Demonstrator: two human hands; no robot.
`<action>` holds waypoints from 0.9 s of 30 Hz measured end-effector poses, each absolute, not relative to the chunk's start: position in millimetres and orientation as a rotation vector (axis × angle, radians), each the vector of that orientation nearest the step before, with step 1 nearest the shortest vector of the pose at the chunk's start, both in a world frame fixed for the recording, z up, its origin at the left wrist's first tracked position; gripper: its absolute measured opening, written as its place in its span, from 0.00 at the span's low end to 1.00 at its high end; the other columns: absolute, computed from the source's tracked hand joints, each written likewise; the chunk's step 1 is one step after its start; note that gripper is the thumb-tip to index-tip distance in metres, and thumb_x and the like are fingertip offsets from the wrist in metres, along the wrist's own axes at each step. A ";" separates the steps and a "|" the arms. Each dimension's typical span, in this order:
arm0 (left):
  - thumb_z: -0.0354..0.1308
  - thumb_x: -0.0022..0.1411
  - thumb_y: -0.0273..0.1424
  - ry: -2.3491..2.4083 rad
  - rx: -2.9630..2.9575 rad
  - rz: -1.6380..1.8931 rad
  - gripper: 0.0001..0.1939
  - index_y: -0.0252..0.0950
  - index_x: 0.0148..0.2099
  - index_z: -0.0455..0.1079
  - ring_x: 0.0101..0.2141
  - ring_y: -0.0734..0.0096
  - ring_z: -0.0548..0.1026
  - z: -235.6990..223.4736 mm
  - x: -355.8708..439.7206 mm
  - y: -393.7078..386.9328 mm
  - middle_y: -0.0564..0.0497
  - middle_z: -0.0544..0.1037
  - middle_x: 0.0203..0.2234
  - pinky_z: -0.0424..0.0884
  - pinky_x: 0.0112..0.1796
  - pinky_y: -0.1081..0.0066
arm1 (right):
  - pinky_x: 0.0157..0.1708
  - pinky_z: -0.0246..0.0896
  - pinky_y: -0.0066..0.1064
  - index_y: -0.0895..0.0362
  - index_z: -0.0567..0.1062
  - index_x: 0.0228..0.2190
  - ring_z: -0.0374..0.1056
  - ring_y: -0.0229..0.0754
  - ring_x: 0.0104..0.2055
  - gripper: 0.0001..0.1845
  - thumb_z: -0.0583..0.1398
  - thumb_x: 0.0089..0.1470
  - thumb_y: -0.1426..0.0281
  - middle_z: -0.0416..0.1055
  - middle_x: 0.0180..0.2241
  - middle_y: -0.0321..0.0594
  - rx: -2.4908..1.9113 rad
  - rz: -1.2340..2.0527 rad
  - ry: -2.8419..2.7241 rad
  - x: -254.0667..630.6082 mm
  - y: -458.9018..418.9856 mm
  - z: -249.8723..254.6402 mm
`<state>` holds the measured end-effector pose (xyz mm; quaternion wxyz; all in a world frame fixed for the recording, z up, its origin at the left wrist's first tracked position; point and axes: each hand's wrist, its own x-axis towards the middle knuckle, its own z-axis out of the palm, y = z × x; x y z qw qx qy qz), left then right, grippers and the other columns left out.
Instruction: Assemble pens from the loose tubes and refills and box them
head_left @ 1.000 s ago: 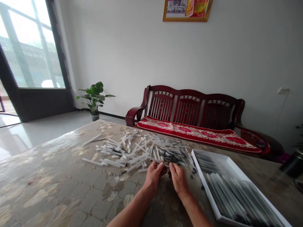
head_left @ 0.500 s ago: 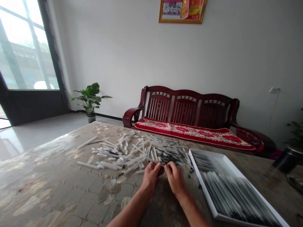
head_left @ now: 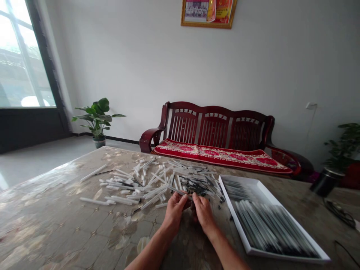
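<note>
Pale wall [head_left: 140, 56], dark red settee [head_left: 214, 110], daylight from the left

Beyond the right grip [head_left: 203, 213] stands the wooden settee, its slatted back to the wall, a red floral cloth [head_left: 219, 153] along its seat. High above hangs a gold-framed picture [head_left: 208, 14]. Far left of the left grip [head_left: 173, 210], a dark-framed glass pane [head_left: 22, 71] admits bright daylight; nearer, a potted plant [head_left: 97, 117] stands on the grey floor [head_left: 42, 161]. The patterned worktop [head_left: 70, 225] spreads beneath both. Well right of the right grip are a wall socket [head_left: 311, 106] and a leafy plant [head_left: 344, 144].
</note>
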<state>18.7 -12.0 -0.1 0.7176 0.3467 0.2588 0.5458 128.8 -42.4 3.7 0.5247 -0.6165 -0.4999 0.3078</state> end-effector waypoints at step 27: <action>0.71 0.45 0.42 0.589 0.921 1.269 0.19 0.35 0.31 0.71 0.27 0.71 0.75 -1.6 16.5 -12.2 0.50 0.79 0.25 0.72 0.34 0.70 | 0.13 0.50 0.29 0.51 0.76 0.30 0.61 0.38 0.15 0.25 0.54 0.54 0.43 0.69 0.19 0.34 -1.299 1.106 -1.172 132.3 -49.8 4.2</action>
